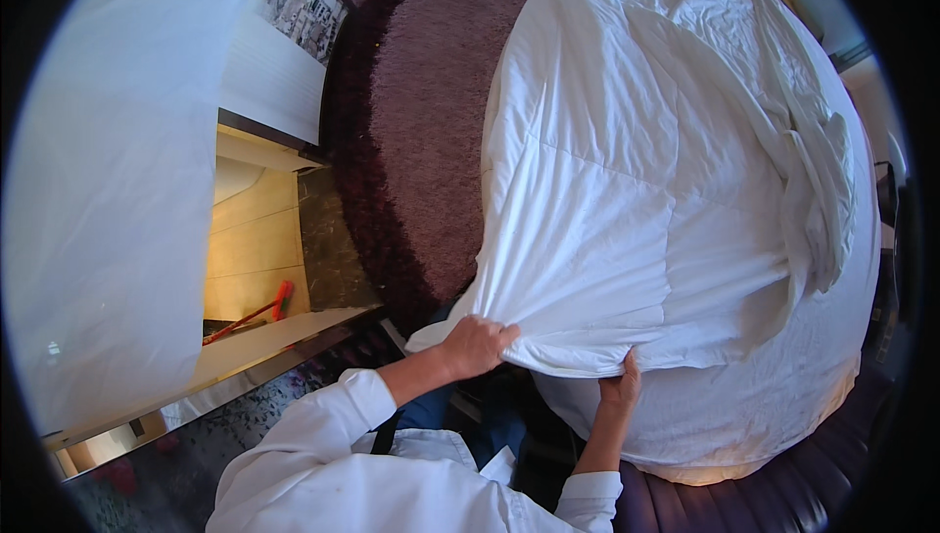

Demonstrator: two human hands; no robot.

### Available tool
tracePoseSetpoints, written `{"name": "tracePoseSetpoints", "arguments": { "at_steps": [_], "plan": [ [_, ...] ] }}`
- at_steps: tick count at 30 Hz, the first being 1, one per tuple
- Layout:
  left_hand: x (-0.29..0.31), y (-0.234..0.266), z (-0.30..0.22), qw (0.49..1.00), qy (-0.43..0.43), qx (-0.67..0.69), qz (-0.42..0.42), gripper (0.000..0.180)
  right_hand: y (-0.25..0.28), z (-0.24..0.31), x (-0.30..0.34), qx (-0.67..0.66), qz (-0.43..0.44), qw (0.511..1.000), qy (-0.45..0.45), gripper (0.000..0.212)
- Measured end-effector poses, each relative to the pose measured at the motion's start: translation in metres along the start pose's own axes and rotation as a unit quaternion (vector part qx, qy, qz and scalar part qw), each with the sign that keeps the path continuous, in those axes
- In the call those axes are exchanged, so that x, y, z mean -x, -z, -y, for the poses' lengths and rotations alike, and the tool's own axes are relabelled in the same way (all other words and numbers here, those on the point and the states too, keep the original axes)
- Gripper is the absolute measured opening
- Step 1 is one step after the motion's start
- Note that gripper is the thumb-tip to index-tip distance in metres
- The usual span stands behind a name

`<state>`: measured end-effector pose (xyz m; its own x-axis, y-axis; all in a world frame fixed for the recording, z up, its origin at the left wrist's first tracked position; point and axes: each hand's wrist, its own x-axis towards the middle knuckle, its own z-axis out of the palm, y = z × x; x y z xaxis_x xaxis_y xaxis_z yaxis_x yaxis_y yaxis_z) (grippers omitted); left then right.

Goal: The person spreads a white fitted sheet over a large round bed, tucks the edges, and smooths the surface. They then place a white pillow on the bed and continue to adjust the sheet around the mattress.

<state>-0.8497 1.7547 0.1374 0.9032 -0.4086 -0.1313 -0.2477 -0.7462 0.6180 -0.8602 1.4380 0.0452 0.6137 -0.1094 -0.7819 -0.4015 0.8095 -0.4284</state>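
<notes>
Seen from the head view, a good deal is out of sight: the far end of the quilt (627, 210) runs up to the upper rim, the fingers of the right hand (617, 388) are mostly lost beneath the hem, and the person's legs are hard to make out in the dark at 6 o'clock. Most of the bed (715, 406) is covered too, its sheet showing only toward 4 and 5 o'clock.

The quilt lies on the bed, out at 2 o'clock. Its long axis runs roughly from 1 o'clock down to 6, the near hem turned toward the person and a corner drawn out at the left hand (474, 345). That one, at 6 o'clock, is closed in a fist around the bunched hem. The other, between 4 and 5, pinches the same hem, thumb uppermost.

It's a white thing, softly shiny, crossed by stitched seams. Creases fan away from the left fist, and a thick, rumpled fold stands along the 3 o'clock side. A purplish rug (431, 112) spreads at 12 o'clock; a red brush (282, 300) lies at 8.
</notes>
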Motion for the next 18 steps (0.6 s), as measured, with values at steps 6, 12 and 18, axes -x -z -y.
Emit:
{"name": "tracePoseSetpoints", "arguments": {
  "at_steps": [6,12,18],
  "plan": [
    [0.075,-0.014,-0.006,0.993,0.008,-0.057,0.107,0.005,0.008,0.006,-0.007,0.029,0.033,0.999,0.025,0.047],
    [0.081,-0.017,-0.016,0.98,-0.018,-0.034,0.197,0.006,0.061,0.122,-0.058,-0.05,-0.044,0.994,0.088,0.04],
    [0.068,-0.041,-0.002,0.952,-0.065,-0.083,0.289,0.009,0.036,0.173,-0.027,-0.004,-0.094,0.966,0.239,0.048]
  ]
}}
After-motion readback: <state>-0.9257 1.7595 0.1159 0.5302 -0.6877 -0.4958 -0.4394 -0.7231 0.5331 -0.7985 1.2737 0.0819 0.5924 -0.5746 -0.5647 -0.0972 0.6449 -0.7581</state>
